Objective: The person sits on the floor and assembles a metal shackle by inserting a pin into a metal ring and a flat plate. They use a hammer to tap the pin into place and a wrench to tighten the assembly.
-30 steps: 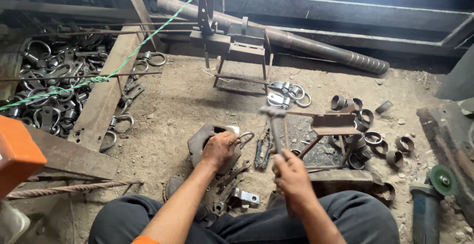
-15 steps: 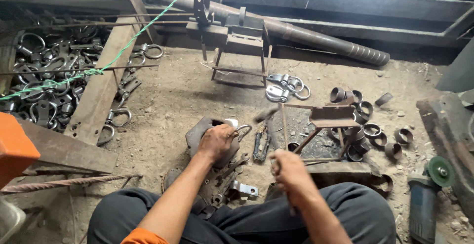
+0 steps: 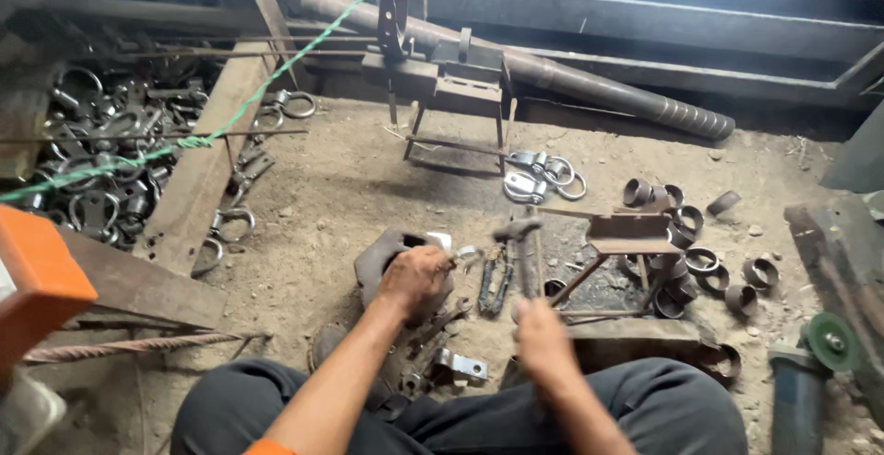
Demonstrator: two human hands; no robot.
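My left hand [image 3: 414,277] presses a small metal piece [image 3: 466,255] down on a dark iron block [image 3: 379,257] set in the dirt floor. My right hand [image 3: 541,337] grips the handle of a hammer [image 3: 521,234], whose head hangs raised just right of the piece. A pair of pliers [image 3: 495,280] lies on the ground between my two hands. A bent metal bracket [image 3: 460,365] rests near my knees.
Short pipe rings [image 3: 704,260] are scattered at the right beside a small metal stand [image 3: 628,232]. A heap of shackles [image 3: 92,160] fills the left, behind a wooden plank [image 3: 198,188]. A welded stand [image 3: 451,82], a long pipe [image 3: 589,87], a green rope [image 3: 212,133] and an angle grinder [image 3: 810,372] lie about.
The hammer head has swung from upright towards the piece under my left hand. My left hand has stayed on the block.
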